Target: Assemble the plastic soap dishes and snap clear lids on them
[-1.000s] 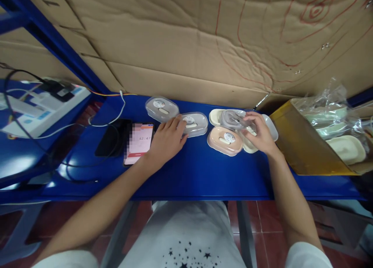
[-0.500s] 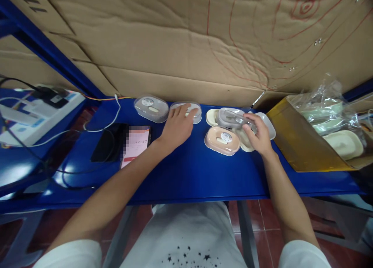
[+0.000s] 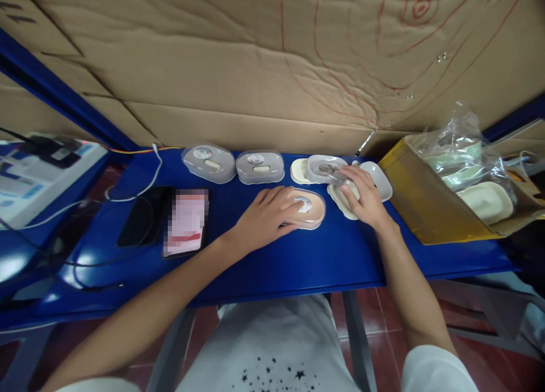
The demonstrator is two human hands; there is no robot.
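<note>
My left hand (image 3: pixel 270 216) is closed around the left end of a pink soap box (image 3: pixel 313 210), which has a clear cover and a round sticker. The thumb lies along its near side. My right hand (image 3: pixel 364 193) pinches a clear plastic lid (image 3: pixel 340 173) beside a pale grey soap box base (image 3: pixel 314 166); the fingers partly hide the lid. Below that hand lies a cream tray (image 3: pixel 343 201), and a white dish (image 3: pixel 378 179) sits to its right. A cream piece (image 3: pixel 299 171) shows left of the grey base. Two covered grey soap boxes (image 3: pixel 208 163) stand side by side at the back.
A cardboard box (image 3: pixel 415 204) with bagged green and cream dishes stands at the right. On the left lie a phone (image 3: pixel 186 224), a dark flat object (image 3: pixel 142 219), cables and a white power strip (image 3: pixel 63 170). A cardboard wall (image 3: pixel 213 68) closes off the back of the blue table.
My left hand has left the second grey soap box and taken hold of the pink one, which has shifted slightly left. My right hand stays by the grey base with the clear lid.
</note>
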